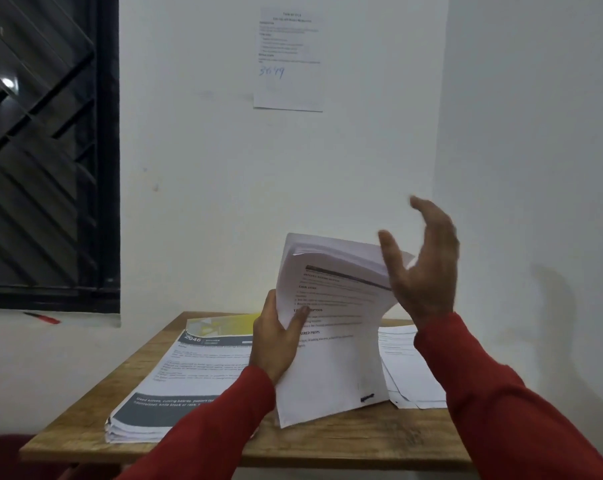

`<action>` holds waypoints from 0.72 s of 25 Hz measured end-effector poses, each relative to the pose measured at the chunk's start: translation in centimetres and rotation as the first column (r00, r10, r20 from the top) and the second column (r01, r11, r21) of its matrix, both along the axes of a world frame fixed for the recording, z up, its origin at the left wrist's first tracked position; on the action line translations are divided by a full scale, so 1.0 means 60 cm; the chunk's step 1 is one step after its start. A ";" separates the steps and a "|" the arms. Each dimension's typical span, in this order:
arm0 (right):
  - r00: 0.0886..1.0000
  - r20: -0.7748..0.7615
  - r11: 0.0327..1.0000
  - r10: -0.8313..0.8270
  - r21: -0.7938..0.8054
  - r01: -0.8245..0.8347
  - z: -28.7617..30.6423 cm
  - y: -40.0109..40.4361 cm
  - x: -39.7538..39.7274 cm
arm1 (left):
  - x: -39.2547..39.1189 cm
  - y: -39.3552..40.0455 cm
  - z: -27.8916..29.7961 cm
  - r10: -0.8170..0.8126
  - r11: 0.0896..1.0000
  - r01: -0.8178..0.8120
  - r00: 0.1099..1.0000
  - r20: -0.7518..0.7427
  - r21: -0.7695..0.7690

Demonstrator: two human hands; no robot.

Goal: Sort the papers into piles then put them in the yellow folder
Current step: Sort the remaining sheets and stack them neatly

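matt wood table [327,441]; white printed paper stack [331,358]; glossy yellow folder [231,323].

Sheet pinned to wall [288,60]: printed lines too blurred to read; handwritten blue number low on it, roughly "3049", digits uncertain.

Left stack on bench [189,372]: top page has a dark header band with "2046" in white; small words beside it illegible. Dark footer band, white text, partly readable: "Used knives, cutting boards…" and "…knife block or rack".

Held bundle of papers [331,341]: bold headings, partly covered — "…IRED PROPS" clear, another ending "…PTION". Body text unreadable.

Right pile [407,368]: print illegible.
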State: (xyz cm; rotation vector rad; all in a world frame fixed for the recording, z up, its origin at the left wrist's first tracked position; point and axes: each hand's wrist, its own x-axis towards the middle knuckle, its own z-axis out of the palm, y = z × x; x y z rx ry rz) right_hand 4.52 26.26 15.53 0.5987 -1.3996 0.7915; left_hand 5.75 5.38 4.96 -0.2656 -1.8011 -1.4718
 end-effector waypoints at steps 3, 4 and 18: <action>0.939 0.328 0.970 0.103 -0.240 -0.023 -0.082 0.024 -0.021 | -0.002 -0.016 0.003 0.008 0.999 -0.010 0.999 0.038 0.044; 0.820 0.509 0.938 0.263 -0.332 -0.094 -0.099 0.025 -0.021 | -0.007 -0.022 0.002 -0.015 0.998 0.012 0.998 0.057 0.066; 0.558 0.603 0.818 0.570 -0.353 -0.454 -0.105 -0.016 -0.013 | 0.016 -0.006 0.036 0.071 0.997 -0.075 0.993 -0.098 -0.032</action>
